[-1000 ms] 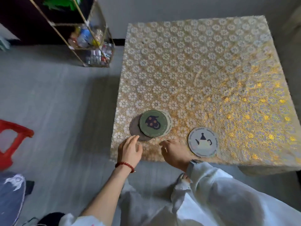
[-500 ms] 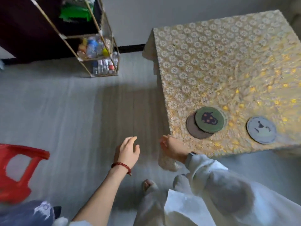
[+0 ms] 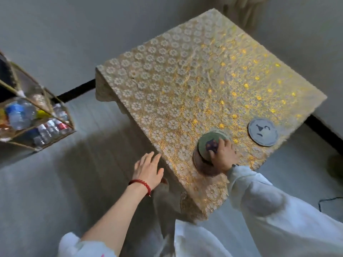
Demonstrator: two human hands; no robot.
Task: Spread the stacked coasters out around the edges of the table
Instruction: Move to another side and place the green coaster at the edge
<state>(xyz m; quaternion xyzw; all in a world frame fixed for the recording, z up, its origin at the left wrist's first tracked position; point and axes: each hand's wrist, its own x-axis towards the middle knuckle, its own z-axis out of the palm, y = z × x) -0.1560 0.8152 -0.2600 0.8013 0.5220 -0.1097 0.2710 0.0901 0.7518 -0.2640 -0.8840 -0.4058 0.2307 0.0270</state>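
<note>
A small stack of round coasters lies near the table's near corner; its top green coaster (image 3: 208,144) carries a dark figure, and a brownish coaster (image 3: 201,165) pokes out beneath it. My right hand (image 3: 222,154) rests on the stack's right side, fingers spread over the green coaster; whether it grips it is unclear. A single grey coaster with a teapot drawing (image 3: 263,132) lies alone to the right by the table edge. My left hand (image 3: 148,168), red bead bracelet on its wrist, hovers flat with fingers apart beside the table's left edge, holding nothing.
The table (image 3: 185,80) wears a gold and white lace floral cloth that hangs over its sides. A wire shelf rack with bottles (image 3: 35,121) stands on the grey floor at the left. A black cable (image 3: 330,201) lies on the floor at the right.
The view has swung around the table's corner. My right hand rose from the table edge onto the coaster stack. My left hand moved up next to the table's left side.
</note>
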